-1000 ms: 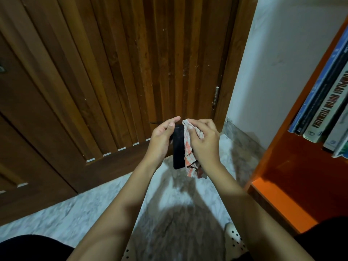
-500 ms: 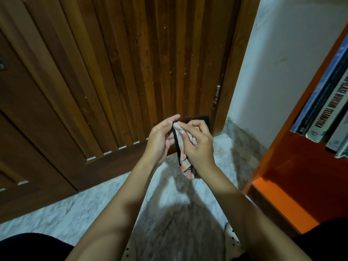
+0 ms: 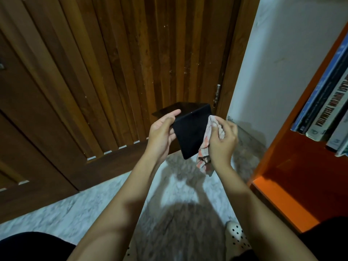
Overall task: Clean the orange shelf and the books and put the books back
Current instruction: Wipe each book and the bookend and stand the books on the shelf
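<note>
While our left hand (image 3: pixel 161 133) grips the black book (image 3: pixel 191 133) by its left edge before the wooden door (image 3: pixel 131 63), our right hand (image 3: pixel 224 143) clutches a checked cloth (image 3: pixel 204 149) (orange and white) against its right edge, near the orange shelf (image 3: pixel 282 202).

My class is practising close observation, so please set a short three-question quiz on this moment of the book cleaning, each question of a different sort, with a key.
1. True or false: the left hand holds the black book in the air, clear of the orange shelf.
2. The checked cloth is gripped by: A the left hand; B the right hand; C neither.
3. Fill the gap: behind the hands stands a wooden ____.
Key: 1 true; 2 B; 3 door.
</note>
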Action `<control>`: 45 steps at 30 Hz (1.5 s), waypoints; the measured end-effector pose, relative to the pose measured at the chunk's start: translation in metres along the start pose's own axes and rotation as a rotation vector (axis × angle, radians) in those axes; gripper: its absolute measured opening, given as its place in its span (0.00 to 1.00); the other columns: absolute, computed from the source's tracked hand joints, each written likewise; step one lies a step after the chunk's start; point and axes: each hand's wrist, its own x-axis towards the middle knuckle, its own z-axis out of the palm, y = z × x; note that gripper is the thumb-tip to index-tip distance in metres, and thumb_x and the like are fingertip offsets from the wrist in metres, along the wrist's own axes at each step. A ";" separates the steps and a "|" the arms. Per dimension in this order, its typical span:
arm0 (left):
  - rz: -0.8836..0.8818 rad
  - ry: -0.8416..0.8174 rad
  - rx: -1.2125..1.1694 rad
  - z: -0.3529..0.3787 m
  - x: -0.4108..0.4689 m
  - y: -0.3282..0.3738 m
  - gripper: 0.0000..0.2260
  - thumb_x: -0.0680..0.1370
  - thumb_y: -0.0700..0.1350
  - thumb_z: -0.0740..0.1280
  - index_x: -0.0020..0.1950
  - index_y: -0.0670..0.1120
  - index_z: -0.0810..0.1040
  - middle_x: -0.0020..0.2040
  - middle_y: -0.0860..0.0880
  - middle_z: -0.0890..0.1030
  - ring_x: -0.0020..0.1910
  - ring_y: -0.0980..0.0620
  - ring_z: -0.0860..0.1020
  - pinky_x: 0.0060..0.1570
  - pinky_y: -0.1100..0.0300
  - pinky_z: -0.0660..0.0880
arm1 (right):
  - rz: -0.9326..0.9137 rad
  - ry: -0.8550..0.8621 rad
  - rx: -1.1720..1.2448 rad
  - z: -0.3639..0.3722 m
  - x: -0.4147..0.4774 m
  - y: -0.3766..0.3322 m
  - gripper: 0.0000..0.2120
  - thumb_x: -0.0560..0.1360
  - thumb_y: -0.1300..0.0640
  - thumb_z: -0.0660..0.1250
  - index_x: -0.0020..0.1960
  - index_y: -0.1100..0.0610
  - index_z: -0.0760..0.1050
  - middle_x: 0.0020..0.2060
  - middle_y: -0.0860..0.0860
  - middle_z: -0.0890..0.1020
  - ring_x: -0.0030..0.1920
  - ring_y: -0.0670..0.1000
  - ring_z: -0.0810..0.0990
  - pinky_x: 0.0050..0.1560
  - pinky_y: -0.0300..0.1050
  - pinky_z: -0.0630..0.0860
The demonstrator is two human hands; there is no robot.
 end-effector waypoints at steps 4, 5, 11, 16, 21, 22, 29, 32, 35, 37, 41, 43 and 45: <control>-0.048 0.000 -0.078 0.012 0.000 -0.008 0.12 0.82 0.39 0.57 0.63 0.43 0.75 0.45 0.45 0.83 0.45 0.52 0.82 0.47 0.61 0.79 | -0.217 -0.148 -0.019 0.011 -0.035 -0.011 0.10 0.75 0.64 0.65 0.56 0.60 0.79 0.50 0.58 0.74 0.50 0.36 0.71 0.50 0.23 0.67; -0.055 0.008 -0.081 0.013 0.001 -0.010 0.12 0.82 0.40 0.57 0.63 0.44 0.75 0.47 0.43 0.82 0.46 0.51 0.82 0.48 0.60 0.78 | -0.331 -0.210 -0.036 0.013 -0.044 -0.012 0.11 0.75 0.63 0.65 0.56 0.60 0.79 0.49 0.57 0.74 0.50 0.37 0.71 0.50 0.24 0.68; -0.047 0.012 -0.052 0.011 0.002 -0.004 0.13 0.82 0.39 0.57 0.63 0.40 0.75 0.44 0.47 0.84 0.46 0.52 0.83 0.46 0.61 0.80 | -0.482 -0.150 -0.074 0.021 -0.014 -0.018 0.10 0.74 0.66 0.66 0.53 0.63 0.80 0.45 0.60 0.75 0.47 0.48 0.73 0.48 0.28 0.68; -0.026 0.066 -0.057 0.006 0.001 -0.002 0.12 0.82 0.40 0.57 0.62 0.42 0.76 0.46 0.49 0.84 0.51 0.52 0.82 0.54 0.59 0.79 | -0.178 0.030 -0.015 0.015 0.019 -0.015 0.09 0.75 0.66 0.64 0.53 0.62 0.80 0.48 0.59 0.74 0.49 0.53 0.75 0.48 0.21 0.65; -0.042 0.130 -0.105 0.010 -0.001 -0.009 0.11 0.81 0.40 0.58 0.60 0.43 0.77 0.49 0.46 0.82 0.53 0.50 0.81 0.57 0.57 0.77 | 0.036 0.073 -0.012 0.006 0.001 -0.005 0.10 0.77 0.64 0.62 0.56 0.62 0.78 0.52 0.56 0.73 0.51 0.47 0.72 0.47 0.17 0.62; -0.048 0.133 -0.130 0.011 -0.001 -0.011 0.12 0.81 0.40 0.57 0.61 0.42 0.76 0.50 0.46 0.82 0.54 0.49 0.80 0.58 0.55 0.76 | 0.029 0.040 -0.021 0.006 -0.009 -0.004 0.10 0.77 0.64 0.62 0.56 0.62 0.78 0.52 0.56 0.73 0.51 0.46 0.72 0.47 0.17 0.63; -0.087 0.161 -0.167 0.010 -0.001 -0.017 0.11 0.82 0.40 0.58 0.61 0.43 0.75 0.52 0.43 0.81 0.55 0.48 0.80 0.59 0.55 0.76 | -0.302 -0.247 -0.056 0.013 -0.067 0.011 0.11 0.77 0.61 0.62 0.57 0.60 0.78 0.51 0.52 0.71 0.52 0.47 0.73 0.54 0.28 0.69; -0.098 0.143 -0.165 0.011 -0.002 -0.018 0.11 0.81 0.40 0.58 0.60 0.43 0.76 0.50 0.44 0.82 0.53 0.48 0.81 0.56 0.56 0.77 | -0.375 -0.203 -0.090 0.021 -0.055 0.003 0.11 0.77 0.60 0.62 0.57 0.60 0.78 0.51 0.57 0.74 0.51 0.50 0.74 0.54 0.31 0.70; -0.092 0.107 -0.179 0.015 -0.001 -0.015 0.12 0.82 0.40 0.57 0.63 0.41 0.75 0.46 0.46 0.84 0.50 0.49 0.82 0.52 0.59 0.79 | -0.450 -0.140 -0.098 0.028 -0.037 -0.005 0.11 0.76 0.61 0.62 0.57 0.60 0.77 0.51 0.54 0.73 0.50 0.51 0.74 0.51 0.31 0.70; -0.078 0.094 -0.208 0.017 0.001 -0.011 0.13 0.82 0.39 0.56 0.63 0.41 0.74 0.45 0.47 0.84 0.50 0.50 0.82 0.50 0.59 0.80 | -0.509 -0.125 -0.095 0.031 -0.027 -0.008 0.12 0.76 0.61 0.61 0.57 0.60 0.77 0.51 0.54 0.72 0.49 0.53 0.75 0.49 0.35 0.73; -0.044 0.101 -0.191 0.016 0.005 -0.007 0.13 0.82 0.39 0.56 0.65 0.41 0.73 0.47 0.46 0.83 0.51 0.50 0.81 0.49 0.61 0.79 | -0.510 -0.092 -0.095 0.037 -0.013 -0.012 0.13 0.76 0.61 0.60 0.56 0.63 0.78 0.48 0.61 0.75 0.48 0.56 0.76 0.49 0.36 0.73; -0.040 0.120 -0.156 0.013 0.005 -0.009 0.13 0.82 0.40 0.57 0.65 0.41 0.74 0.48 0.46 0.82 0.51 0.50 0.81 0.49 0.61 0.79 | -0.473 -0.057 -0.089 0.040 -0.005 -0.014 0.12 0.76 0.62 0.60 0.56 0.63 0.78 0.48 0.61 0.75 0.48 0.56 0.76 0.49 0.37 0.73; -0.041 0.143 -0.137 0.008 0.005 -0.012 0.14 0.82 0.40 0.57 0.65 0.41 0.74 0.51 0.45 0.82 0.51 0.51 0.82 0.50 0.61 0.79 | -0.445 -0.020 -0.085 0.043 0.003 -0.012 0.12 0.75 0.64 0.61 0.56 0.62 0.78 0.48 0.61 0.75 0.49 0.55 0.75 0.51 0.35 0.72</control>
